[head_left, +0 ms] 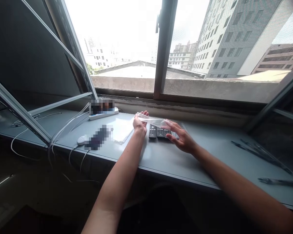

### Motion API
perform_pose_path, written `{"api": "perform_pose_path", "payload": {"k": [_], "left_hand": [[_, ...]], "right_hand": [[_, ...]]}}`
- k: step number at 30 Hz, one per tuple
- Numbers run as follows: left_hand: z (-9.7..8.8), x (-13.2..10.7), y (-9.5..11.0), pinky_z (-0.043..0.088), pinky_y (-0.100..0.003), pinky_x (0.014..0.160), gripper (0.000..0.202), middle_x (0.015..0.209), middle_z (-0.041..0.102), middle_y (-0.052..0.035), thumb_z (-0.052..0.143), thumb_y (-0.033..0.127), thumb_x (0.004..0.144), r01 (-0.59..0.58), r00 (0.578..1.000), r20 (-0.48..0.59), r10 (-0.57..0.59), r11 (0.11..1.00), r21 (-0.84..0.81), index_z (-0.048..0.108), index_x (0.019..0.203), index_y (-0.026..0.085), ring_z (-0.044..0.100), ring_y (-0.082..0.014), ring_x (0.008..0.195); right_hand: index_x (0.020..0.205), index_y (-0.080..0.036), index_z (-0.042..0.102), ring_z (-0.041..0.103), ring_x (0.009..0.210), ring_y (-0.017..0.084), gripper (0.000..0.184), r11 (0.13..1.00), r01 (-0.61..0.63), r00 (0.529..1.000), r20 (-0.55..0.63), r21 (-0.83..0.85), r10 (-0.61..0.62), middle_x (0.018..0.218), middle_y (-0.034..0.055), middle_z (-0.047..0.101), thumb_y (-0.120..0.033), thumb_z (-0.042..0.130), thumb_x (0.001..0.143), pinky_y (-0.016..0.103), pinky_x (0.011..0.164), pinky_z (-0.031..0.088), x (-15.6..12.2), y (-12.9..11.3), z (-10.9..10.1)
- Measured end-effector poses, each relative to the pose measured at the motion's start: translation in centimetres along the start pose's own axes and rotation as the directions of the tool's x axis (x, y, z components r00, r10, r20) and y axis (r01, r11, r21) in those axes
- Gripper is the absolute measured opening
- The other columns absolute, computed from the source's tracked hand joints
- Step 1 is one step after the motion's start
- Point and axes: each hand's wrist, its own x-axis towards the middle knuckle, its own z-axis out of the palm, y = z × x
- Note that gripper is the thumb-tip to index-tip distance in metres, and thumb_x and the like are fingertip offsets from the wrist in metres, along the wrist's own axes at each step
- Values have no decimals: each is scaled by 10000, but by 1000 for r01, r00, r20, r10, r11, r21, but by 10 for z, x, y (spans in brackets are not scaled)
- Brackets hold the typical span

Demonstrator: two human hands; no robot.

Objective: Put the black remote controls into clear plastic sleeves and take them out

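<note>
My left hand (139, 123) and my right hand (182, 138) each grip one end of a clear plastic bag (153, 121), stretched between them just above a grey desk (205, 146). Under the bag two black remote controls (157, 132) lie side by side on the desk, buttons up. My right hand's fingers rest close over the right remote. A stack of clear plastic bags (122, 131) lies flat on the desk just left of my left hand.
A white power strip (103, 112) sits by the window sill, with white cables (61, 130) running off the desk's left edge. A white mouse-like device (81, 140) lies near the front edge. Metal shelf struts (19, 110) cross at left. Dark cable ties or strips (258, 151) lie at right.
</note>
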Motion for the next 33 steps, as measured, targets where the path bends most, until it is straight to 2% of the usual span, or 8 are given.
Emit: {"api": "perform_pose_path", "payload": {"k": [7,11,14,17,21,27,30,33], "left_hand": [[3,-1,-5,625,-316,838,312,1025,808,-134,479,353,1115,71,997,20,-72,997,23,695,1153,131,795,-209,890],[3,1,-3,604,-270,795,268,925,785,-90,478,274,1109,8,998,-65,-6,1000,27,697,1031,143,761,-161,778],[2,2,0,604,-266,801,260,878,763,-66,492,276,1108,-22,994,-104,21,1000,-12,682,977,155,745,-147,743],[4,-1,0,613,-299,799,210,887,764,-76,580,311,1073,6,999,-43,-7,1000,-10,663,959,155,756,-173,758],[10,-10,-7,614,-319,785,137,893,772,-84,626,270,1031,78,996,39,-80,995,68,664,984,147,762,-192,764],[14,-22,-16,603,-296,783,109,965,797,-127,697,225,981,166,965,175,-194,973,159,693,1025,125,786,-210,847],[14,-23,-18,593,-275,761,92,959,791,-116,712,202,978,176,964,167,-205,969,172,707,1025,123,779,-192,833],[16,-23,-16,572,-247,726,62,870,753,-70,703,183,987,170,977,110,-184,977,128,710,993,121,742,-150,748]], "right_hand": [[1627,-336,573,392,1630,398,555,999,40,997,62,26,-41,1719,78,496,-498,614,1098,654,1290,399,0,-2,3],[1656,-357,533,372,1642,386,589,998,64,994,89,20,-66,1733,49,477,-493,630,1092,643,1303,393,0,-1,3],[1676,-359,501,363,1649,372,605,997,71,993,95,25,-73,1725,45,489,-474,629,1096,643,1308,386,0,-1,2],[1671,-363,507,365,1648,372,605,997,73,993,91,16,-74,1727,50,485,-466,639,1090,647,1298,396,0,-2,2],[1696,-373,459,345,1659,354,598,998,59,994,90,-2,-58,1726,55,487,-423,581,1113,656,1291,393,0,0,5],[1750,-385,333,336,1662,360,694,1000,7,993,116,-10,-6,1777,53,403,-436,587,1106,658,1304,370,-1,3,10],[1784,-400,189,342,1660,356,802,1000,5,993,117,11,-6,1780,54,399,-455,606,1101,652,1308,368,-1,3,9],[1779,-439,171,297,1679,344,798,999,15,990,139,28,-19,1770,21,415,-445,603,1109,659,1320,342,0,1,7]]}}
